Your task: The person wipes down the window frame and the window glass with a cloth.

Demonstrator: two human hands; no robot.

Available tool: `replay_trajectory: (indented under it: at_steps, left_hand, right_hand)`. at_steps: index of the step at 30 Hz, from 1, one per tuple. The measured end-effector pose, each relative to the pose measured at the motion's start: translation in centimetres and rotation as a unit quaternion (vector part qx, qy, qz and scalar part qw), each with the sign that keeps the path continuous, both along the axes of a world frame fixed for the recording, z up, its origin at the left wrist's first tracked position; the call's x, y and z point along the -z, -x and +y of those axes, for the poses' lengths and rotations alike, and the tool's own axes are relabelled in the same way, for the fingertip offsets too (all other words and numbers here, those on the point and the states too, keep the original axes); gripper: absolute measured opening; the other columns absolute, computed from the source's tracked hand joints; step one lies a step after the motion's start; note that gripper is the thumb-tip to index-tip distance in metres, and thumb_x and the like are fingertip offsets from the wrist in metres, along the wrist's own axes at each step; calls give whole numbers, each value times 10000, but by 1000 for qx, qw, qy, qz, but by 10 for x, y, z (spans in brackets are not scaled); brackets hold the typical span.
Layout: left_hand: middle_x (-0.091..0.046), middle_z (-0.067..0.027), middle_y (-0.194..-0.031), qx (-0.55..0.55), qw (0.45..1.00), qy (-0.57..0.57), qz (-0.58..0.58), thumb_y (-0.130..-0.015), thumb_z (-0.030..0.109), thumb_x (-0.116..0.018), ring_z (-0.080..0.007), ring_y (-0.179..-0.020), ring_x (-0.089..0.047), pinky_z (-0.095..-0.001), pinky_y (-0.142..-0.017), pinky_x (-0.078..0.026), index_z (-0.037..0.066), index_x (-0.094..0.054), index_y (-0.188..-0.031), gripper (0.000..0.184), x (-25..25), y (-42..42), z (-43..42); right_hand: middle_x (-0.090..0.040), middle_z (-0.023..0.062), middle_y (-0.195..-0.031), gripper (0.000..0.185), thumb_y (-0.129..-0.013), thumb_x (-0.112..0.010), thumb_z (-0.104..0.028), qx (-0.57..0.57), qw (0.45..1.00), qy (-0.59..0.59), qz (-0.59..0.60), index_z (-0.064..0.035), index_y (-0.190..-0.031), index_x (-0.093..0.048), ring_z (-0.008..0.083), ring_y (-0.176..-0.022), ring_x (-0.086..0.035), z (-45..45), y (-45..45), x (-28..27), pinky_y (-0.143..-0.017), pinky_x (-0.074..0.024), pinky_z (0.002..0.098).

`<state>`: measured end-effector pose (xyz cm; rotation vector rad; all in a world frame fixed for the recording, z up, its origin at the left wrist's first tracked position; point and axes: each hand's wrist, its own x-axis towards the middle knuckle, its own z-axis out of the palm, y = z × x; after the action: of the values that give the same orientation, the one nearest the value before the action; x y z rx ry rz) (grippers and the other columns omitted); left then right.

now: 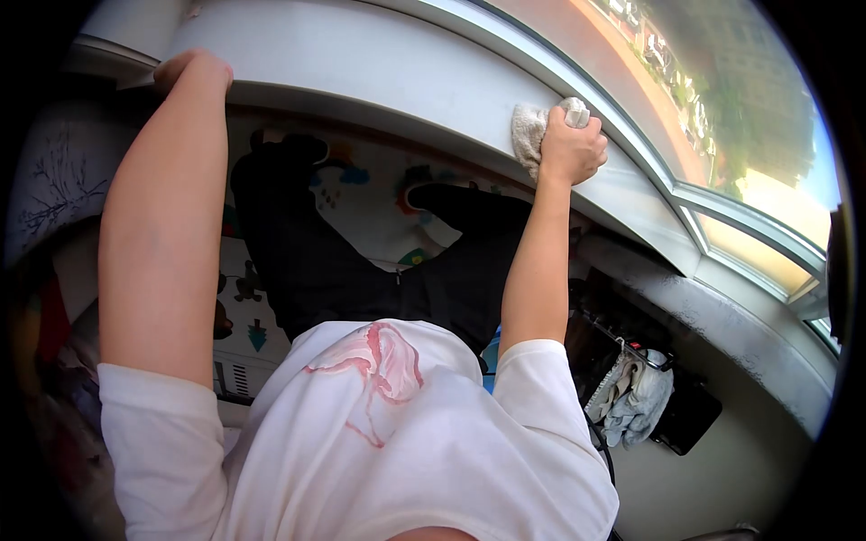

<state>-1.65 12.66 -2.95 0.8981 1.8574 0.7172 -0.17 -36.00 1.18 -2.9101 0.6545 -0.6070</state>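
Note:
A crumpled greyish-beige cloth [528,132] is bunched in my right hand [574,151], whose fingers are closed around it. That hand presses on the white windowsill [379,56], near the window frame. My left hand [192,68] leans on the sill's front edge at the far left. Its fingers are hidden behind the wrist, so their pose does not show.
Beyond the frame [622,149] is the window glass [749,99]. Below the sill, my legs in black trousers [379,284] are over a patterned mat [356,216]. Grey-white cloth [642,397] hangs among dark items at right.

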Motion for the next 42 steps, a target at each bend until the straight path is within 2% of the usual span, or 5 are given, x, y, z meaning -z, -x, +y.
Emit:
replay_trajectory:
  at_steps: [25, 31, 34, 37, 42]
  left_hand:
    - [-708, -76, -1167, 197, 898, 91, 384, -1049, 328, -341, -169, -1013, -688, -356, -858, -566, 67, -475, -1398, 456, -26, -22, -15]
    - [-701, -109, -1254, 20, 995, 96, 0, -1061, 280, -316, -221, -1081, -687, -421, -1024, -512, 54, -436, -1438, 456, -22, 7, -7]
    - [-683, -95, -1304, 74, 986, 90, 123, -1061, 341, -335, -224, -1093, -681, -424, -1044, -494, 78, -483, -1431, 478, -24, -5, -7]
    - [-667, -48, -1339, 301, 842, 127, 429, -1038, 362, -408, -197, -1199, -617, -428, -1053, -472, 95, -558, -1392, 468, -27, -13, -3]
    - [-659, -4, -1344, 591, 366, 50, 717, -1011, 341, -496, -178, -1248, -576, -429, -1035, -461, 140, -599, -1379, 432, -16, -5, -1]
  right_hand:
    - [-617, 70, -953, 322, -707, -781, -396, -406, 907, -58, -92, -172, -928, -712, 307, -919, -567, 287, 19, 10, -766, -453, 454]
    - [-660, 10, -968, 321, -704, -795, -407, -496, 862, -65, -87, -213, -950, -728, 266, -982, -606, 340, 7, 8, -789, -439, 430]
    - [-672, 3, -972, 316, -699, -798, -402, -506, 856, -83, -63, -217, -946, -731, 249, -993, -622, 349, 5, 9, -788, -438, 423]
    - [-673, 4, -967, 308, -696, -802, -390, -513, 848, -117, -63, -212, -937, -728, 235, -999, -628, 343, 3, 9, -800, -442, 419]
    - [-685, 31, -985, 297, -708, -809, -374, -498, 853, -150, -40, -194, -929, -727, 245, -1029, -611, 322, 7, 8, -848, -431, 433]
